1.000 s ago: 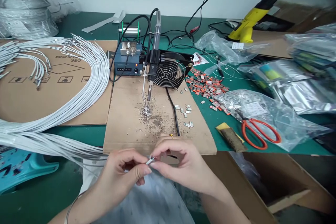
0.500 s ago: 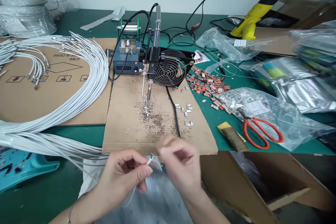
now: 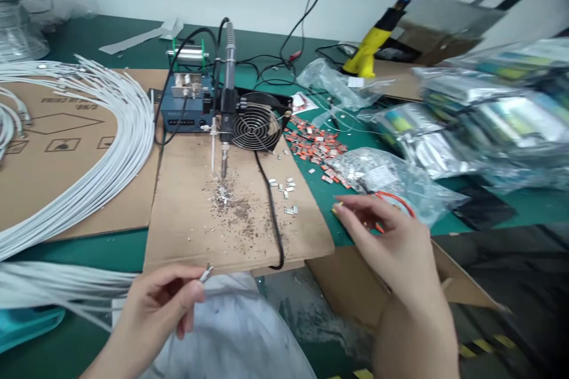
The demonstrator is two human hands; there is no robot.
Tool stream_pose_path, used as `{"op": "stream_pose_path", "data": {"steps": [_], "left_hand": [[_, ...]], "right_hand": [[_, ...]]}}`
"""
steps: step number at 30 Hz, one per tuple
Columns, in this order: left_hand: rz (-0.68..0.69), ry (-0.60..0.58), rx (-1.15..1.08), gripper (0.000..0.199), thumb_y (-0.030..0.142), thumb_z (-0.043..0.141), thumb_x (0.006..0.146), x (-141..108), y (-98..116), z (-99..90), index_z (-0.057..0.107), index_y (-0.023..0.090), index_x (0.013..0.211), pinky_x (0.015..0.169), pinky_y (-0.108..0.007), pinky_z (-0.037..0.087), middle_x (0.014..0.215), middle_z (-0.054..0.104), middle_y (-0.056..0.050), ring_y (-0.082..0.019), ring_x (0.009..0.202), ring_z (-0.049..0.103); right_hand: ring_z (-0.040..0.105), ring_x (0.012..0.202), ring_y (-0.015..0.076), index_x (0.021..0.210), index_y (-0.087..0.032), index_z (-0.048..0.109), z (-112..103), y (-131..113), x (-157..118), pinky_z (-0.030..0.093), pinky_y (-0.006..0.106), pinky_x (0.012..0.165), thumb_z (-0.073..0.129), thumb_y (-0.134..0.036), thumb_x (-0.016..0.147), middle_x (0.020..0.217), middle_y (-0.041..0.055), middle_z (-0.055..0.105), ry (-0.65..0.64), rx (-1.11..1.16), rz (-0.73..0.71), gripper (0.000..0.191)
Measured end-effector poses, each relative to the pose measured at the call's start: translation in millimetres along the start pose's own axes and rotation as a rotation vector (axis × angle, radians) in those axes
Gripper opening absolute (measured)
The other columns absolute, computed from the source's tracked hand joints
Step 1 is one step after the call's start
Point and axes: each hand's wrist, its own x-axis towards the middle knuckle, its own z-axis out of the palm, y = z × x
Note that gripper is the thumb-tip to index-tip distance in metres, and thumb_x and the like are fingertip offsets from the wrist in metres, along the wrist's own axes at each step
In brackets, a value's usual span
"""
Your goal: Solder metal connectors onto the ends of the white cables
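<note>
A white cable point(image 3: 205, 274) is pinched between the thumb and fingers of my left hand point(image 3: 164, 302), low in front of the cardboard sheet. Its short end points up, with the tip too small to make out clearly. My right hand point(image 3: 386, 243) is over the bench's front edge at the right, thumb and index finger slightly apart, with nothing visible between them. Behind it, orange-handled scissors point(image 3: 395, 196) are partly covered, and only yellow bits of a sponge-like block point(image 3: 336, 208) show past the fingers.
A soldering iron point(image 3: 228, 112) stands over solder scraps point(image 3: 223, 195) on a cardboard sheet point(image 3: 186, 189), beside a fan point(image 3: 255, 127) and a blue station point(image 3: 186, 112). White cables point(image 3: 128, 154) lie left. Orange and metal connectors point(image 3: 313, 142) and plastic bags point(image 3: 382, 172) lie right.
My right hand has moved away from the cable to the right, toward the scissors. My left hand keeps the cable. The view has turned to the right.
</note>
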Motion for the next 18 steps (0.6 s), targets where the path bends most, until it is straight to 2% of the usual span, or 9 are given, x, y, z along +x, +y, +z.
{"op": "stream_pose_path", "data": {"steps": [2,4,8,13,16,18], "left_hand": [[0.041,0.023,0.053,0.011,0.029,0.068,0.068,3.4,-1.2,-7.5,0.069,0.02,0.075,0.04,-0.017,0.039,0.04,0.052,0.006,-0.007,0.035,0.046],[0.082,0.008,0.09,0.01,0.028,0.067,0.068,7.7,-1.2,-13.1,0.069,0.022,0.075,0.044,-0.019,0.041,0.041,0.052,0.006,-0.008,0.038,0.047],[0.11,-0.052,0.13,0.007,0.028,0.066,0.066,13.3,1.4,-15.3,0.068,0.022,0.07,0.045,-0.019,0.042,0.048,0.056,0.005,-0.008,0.04,0.048],[0.044,-0.006,0.131,0.009,0.028,0.068,0.063,12.7,9.9,-11.8,0.067,0.021,0.07,0.042,-0.018,0.04,0.042,0.049,0.007,-0.007,0.037,0.046],[0.029,0.033,0.173,0.012,0.03,0.068,0.064,17.9,22.5,-12.6,0.067,0.019,0.07,0.038,-0.016,0.035,0.049,0.053,0.005,-0.006,0.038,0.044],[0.114,-0.005,0.268,0.012,0.029,0.066,0.066,29.2,34.3,-15.1,0.068,0.018,0.069,0.039,-0.017,0.034,0.056,0.059,0.002,-0.006,0.041,0.043]], "right_hand": [[0.051,0.055,0.0172,0.089,-0.019,0.063,-16.3,16.8,24.3,0.037,0.03,0.055,0.053,-0.031,0.082,0.062,0.0032,0.059,-0.023,-0.279,0.06,0.018],[0.054,0.06,0.02,0.087,-0.018,0.063,-23.9,31.4,48.9,0.036,0.032,0.058,0.052,-0.026,0.08,0.07,0.0069,0.063,-0.091,-0.372,0.077,0.015],[0.057,0.069,0.0222,0.078,-0.022,0.062,-9.7,52.9,85.3,0.037,0.031,0.061,0.055,-0.027,0.078,0.074,0.0059,0.065,-0.305,-0.383,0.032,0.009],[0.056,0.059,0.0217,0.062,-0.022,0.057,16.8,68.3,100.9,0.037,0.03,0.053,0.061,-0.028,0.072,0.061,0.0046,0.061,-0.421,-0.355,0.034,0.012],[0.053,0.051,0.02,0.056,-0.022,0.054,16.4,68.8,101.2,0.035,0.03,0.048,0.062,-0.024,0.07,0.053,0.0037,0.058,-0.437,-0.328,0.027,0.016],[0.053,0.05,0.0185,0.059,-0.022,0.055,12.3,61.5,98.6,0.035,0.029,0.047,0.061,-0.025,0.071,0.054,0.0038,0.058,-0.412,-0.304,0.001,0.014]]}}
